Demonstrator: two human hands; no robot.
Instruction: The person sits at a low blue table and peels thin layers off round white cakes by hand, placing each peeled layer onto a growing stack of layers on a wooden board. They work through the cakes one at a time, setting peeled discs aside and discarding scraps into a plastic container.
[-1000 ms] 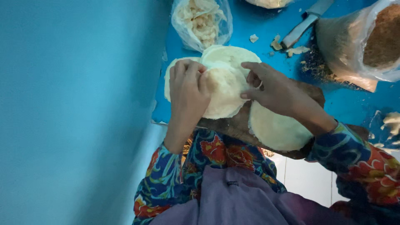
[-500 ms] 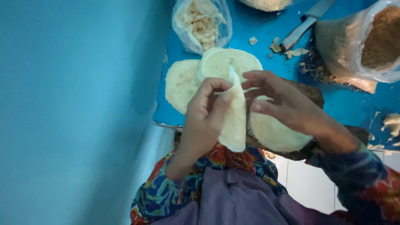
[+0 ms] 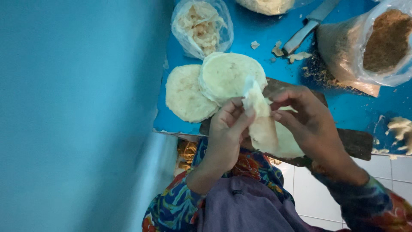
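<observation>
Dough sheet (image 3: 262,124), pale cream and thin, hung folded between my two hands just above a dark wooden board (image 3: 352,141) at the near edge of the blue surface (image 3: 257,32). My left hand (image 3: 227,129) pinched its upper edge between thumb and fingers, and my right hand (image 3: 307,118) gripped the other side, fingers curled over the fold. The sheet looked soft and limp, drooping under its own weight, with a slightly floury, matte face.

I judged that I was in the middle of folding or peeling the sheet. The next move would call for a light, even pull from both sides, since dough this thin could tear or stick to itself.

Just beyond my hands lay two flat round dough discs (image 3: 206,83), overlapping, one partly on top of the other. Farther back stood a clear bag of pale shreds (image 3: 201,25), a knife (image 3: 307,28) lying among crumbs, and at the right a bag of brown crumbly filling (image 3: 384,41). More pale dough scraps (image 3: 399,129) sat at the far right edge.
</observation>
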